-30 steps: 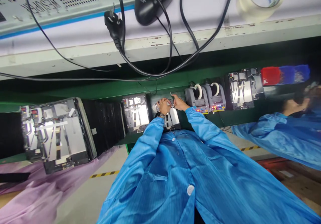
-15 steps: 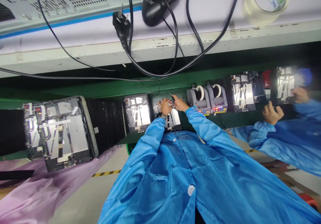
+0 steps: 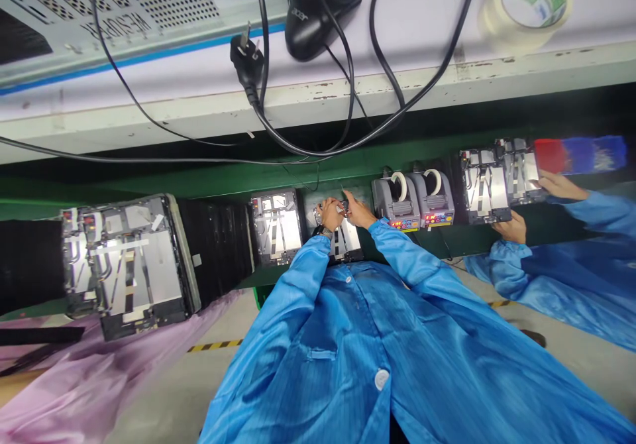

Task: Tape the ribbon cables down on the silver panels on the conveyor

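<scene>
Because the left hand (image 3: 330, 214) and right hand (image 3: 358, 209) seem to pinch a small metal part (image 3: 342, 205) between them at twelve o'clock, over an open device housing (image 3: 342, 241), a slip from that tight, fingertip-only pinch could drop the part into its exposed interior.

I see a mouse (image 3: 322, 23) and a tape roll (image 3: 527, 3) along the top. Lower down, two tape machines (image 3: 412, 200) sit side by side, right of a small metal panel (image 3: 345, 242). A bigger panel (image 3: 132, 262) lies far left.
</scene>
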Available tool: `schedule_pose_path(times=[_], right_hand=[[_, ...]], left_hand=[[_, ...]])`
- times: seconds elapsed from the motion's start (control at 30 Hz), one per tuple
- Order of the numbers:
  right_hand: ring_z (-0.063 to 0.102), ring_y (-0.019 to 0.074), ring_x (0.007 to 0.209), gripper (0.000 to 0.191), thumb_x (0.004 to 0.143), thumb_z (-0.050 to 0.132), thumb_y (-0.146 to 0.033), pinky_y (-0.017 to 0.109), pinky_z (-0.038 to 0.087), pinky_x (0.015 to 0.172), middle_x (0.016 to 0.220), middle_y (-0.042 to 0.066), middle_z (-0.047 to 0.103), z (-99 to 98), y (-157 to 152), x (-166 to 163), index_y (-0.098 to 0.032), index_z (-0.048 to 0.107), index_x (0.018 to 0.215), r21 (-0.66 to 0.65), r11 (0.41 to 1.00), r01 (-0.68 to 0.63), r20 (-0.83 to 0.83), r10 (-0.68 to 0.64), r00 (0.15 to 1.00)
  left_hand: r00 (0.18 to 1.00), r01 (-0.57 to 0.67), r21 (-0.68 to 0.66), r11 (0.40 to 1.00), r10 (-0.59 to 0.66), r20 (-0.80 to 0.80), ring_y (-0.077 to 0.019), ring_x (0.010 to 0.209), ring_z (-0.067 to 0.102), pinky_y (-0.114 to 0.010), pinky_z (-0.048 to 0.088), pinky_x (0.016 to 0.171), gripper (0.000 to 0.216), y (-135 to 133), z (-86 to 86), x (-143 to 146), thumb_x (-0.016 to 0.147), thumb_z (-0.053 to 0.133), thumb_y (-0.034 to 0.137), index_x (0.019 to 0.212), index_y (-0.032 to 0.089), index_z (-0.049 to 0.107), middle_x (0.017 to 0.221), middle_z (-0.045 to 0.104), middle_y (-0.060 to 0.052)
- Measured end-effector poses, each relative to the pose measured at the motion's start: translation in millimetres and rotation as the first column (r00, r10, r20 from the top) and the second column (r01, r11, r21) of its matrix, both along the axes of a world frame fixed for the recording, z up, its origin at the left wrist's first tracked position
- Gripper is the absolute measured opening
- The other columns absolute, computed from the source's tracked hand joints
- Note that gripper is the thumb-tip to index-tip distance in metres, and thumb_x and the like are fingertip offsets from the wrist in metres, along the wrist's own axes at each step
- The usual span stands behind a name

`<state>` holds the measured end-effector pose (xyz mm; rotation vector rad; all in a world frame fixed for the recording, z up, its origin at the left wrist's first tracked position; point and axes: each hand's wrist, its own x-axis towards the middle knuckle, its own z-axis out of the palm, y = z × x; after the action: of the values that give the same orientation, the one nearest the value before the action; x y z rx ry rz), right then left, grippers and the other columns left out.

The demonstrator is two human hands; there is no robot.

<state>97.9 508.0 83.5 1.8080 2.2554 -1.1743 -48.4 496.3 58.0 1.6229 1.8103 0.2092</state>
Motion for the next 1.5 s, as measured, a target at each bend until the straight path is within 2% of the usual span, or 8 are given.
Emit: schedule_pose_path(times=[0.4, 0.63, 0.8, 0.9, 1.03, 1.2, 1.3, 1.5], right_hand=[[0.069, 0.0305, 0.11, 0.095, 0.082, 0.064, -0.006, 0.034, 0.05, 0.089, 0.134, 0.019, 0.068, -5.1, -4, -6, -0.019, 0.021, 0.166, 0.025, 0.998, 0.066, 0.05, -0.067, 0.997], [0.069, 0.035, 0.112, 0.097, 0.084, 0.074, -0.013, 0.038, 0.05, 0.092, 0.134, 0.021, 0.065, -5.4, 3, -5, -0.022, 0.023, 0.166, 0.025, 0.996, 0.085, 0.074, -0.086, 0.994], [0.068, 0.0336, 0.11, 0.11, 0.074, 0.088, -0.023, 0.038, 0.051, 0.092, 0.131, 0.02, 0.066, -18.8, 10, 10, -0.02, 0.026, 0.165, 0.013, 0.981, 0.193, 0.045, -0.193, 0.98], [0.069, 0.0266, 0.098, 0.107, 0.077, 0.084, -0.026, 0.036, 0.052, 0.088, 0.111, 0.01, 0.071, -31.3, -2, 14, -0.019, 0.025, 0.166, -0.031, 0.933, 0.359, -0.05, -0.361, 0.931], [0.067, 0.022, 0.091, 0.094, 0.085, 0.069, -0.029, 0.035, 0.053, 0.089, 0.096, 0.003, 0.069, -41.0, -26, 6, -0.016, 0.024, 0.166, -0.053, 0.824, 0.564, -0.184, -0.563, 0.806], [0.065, 0.0223, 0.088, 0.085, 0.091, 0.052, -0.027, 0.036, 0.053, 0.09, 0.089, 0.003, 0.066, -38.3, -32, -4, -0.013, 0.018, 0.167, -0.052, 0.748, 0.662, -0.221, -0.655, 0.722], [0.064, 0.0231, 0.09, 0.083, 0.093, 0.05, -0.03, 0.037, 0.053, 0.09, 0.094, 0.005, 0.066, -36.3, -33, -4, -0.013, 0.015, 0.167, -0.027, 0.777, 0.629, -0.235, -0.617, 0.751], [0.06, 0.0271, 0.113, 0.092, 0.09, 0.055, -0.028, 0.043, 0.05, 0.102, 0.123, 0.016, 0.059, -37.1, -50, -7, -0.012, 0.008, 0.167, 0.072, 0.87, 0.488, -0.222, -0.464, 0.858]], left_hand=[[1.0, 0.019, -0.005, 1.0, -0.019, -0.009, -0.0293, 0.13, 0.05, -0.053, 0.021, 0.118, 0.007, -1, 8.2, -1, 0.087, 0.071, 0.023, 0.094, 0.026, 0.07, 0.13, 0.063, -0.005], [1.0, 0.01, -0.001, 1.0, -0.01, -0.002, -0.027, 0.129, 0.05, -0.051, 0.021, 0.118, 0.008, -1, 9.4, 0, 0.087, 0.072, 0.022, 0.093, 0.026, 0.071, 0.13, 0.063, -0.004], [1.0, 0.006, 0.005, 1.0, -0.006, -0.002, -0.0268, 0.13, 0.05, -0.051, 0.021, 0.118, 0.008, -1, 5.4, 0, 0.087, 0.073, 0.022, 0.093, 0.026, 0.071, 0.13, 0.063, -0.004], [1.0, 0.002, 0.009, 1.0, -0.002, 0.002, -0.0264, 0.13, 0.05, -0.05, 0.021, 0.118, 0.009, -1, 3.7, -1, 0.086, 0.074, 0.022, 0.093, 0.026, 0.07, 0.131, 0.063, -0.004], [1.0, 0.007, 0.01, 1.0, -0.007, 0.001, -0.0261, 0.13, 0.05, -0.05, 0.021, 0.118, 0.008, -1, 2.0, -2, 0.087, 0.074, 0.025, 0.093, 0.026, 0.07, 0.131, 0.063, -0.004], [1.0, 0.002, 0.032, 0.999, -0.003, 0.013, -0.0255, 0.129, 0.051, -0.049, 0.022, 0.118, 0.007, -3, 0.7, -2, 0.086, 0.075, 0.026, 0.092, 0.026, 0.07, 0.128, 0.064, -0.003], [1.0, 0.008, 0.03, 1.0, -0.008, 0.009, -0.0261, 0.129, 0.051, -0.049, 0.022, 0.118, 0.006, -3, 1.1, -3, 0.087, 0.075, 0.027, 0.092, 0.026, 0.071, 0.129, 0.065, -0.004], [1.0, 0.006, -0.004, 1.0, -0.006, 0.01, -0.0279, 0.125, 0.053, -0.05, 0.027, 0.114, 0.009, 5, -0.5, -5, 0.083, 0.078, 0.027, 0.088, 0.025, 0.071, 0.126, 0.066, -0.004]])
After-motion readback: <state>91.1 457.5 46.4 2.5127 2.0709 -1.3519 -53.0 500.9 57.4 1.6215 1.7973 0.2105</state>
